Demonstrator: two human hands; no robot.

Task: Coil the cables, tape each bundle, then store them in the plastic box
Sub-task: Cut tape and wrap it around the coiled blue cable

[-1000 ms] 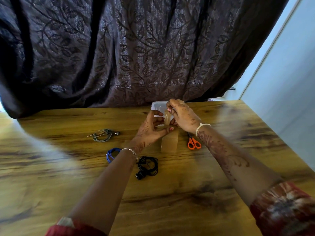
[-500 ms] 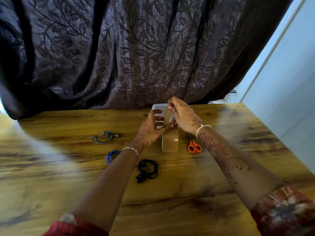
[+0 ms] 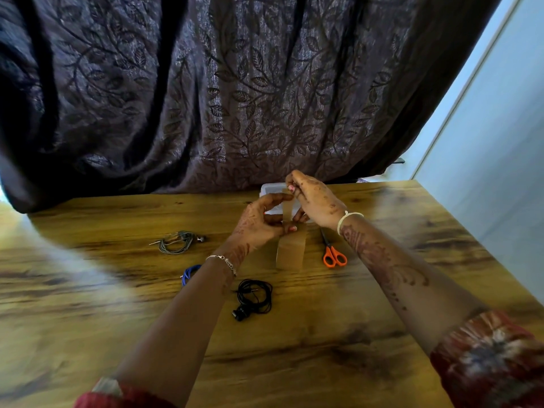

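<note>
Head view: tape roll (image 3: 290, 256) upright mid-table, tape strip (image 3: 287, 206) raised taut. Left hand (image 3: 259, 222) fingers clamped on roll top; right hand (image 3: 315, 201) pinching strip end. Judged light, limp, sticky: grip edges only. Black cable coil (image 3: 254, 297) nearer; plastic box (image 3: 266, 189) by far edge.

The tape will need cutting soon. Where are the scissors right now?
In the head view the orange-handled scissors lie on the wooden table, just right of the tape roll and nearer the person than the right hand, handles toward the person.
</note>
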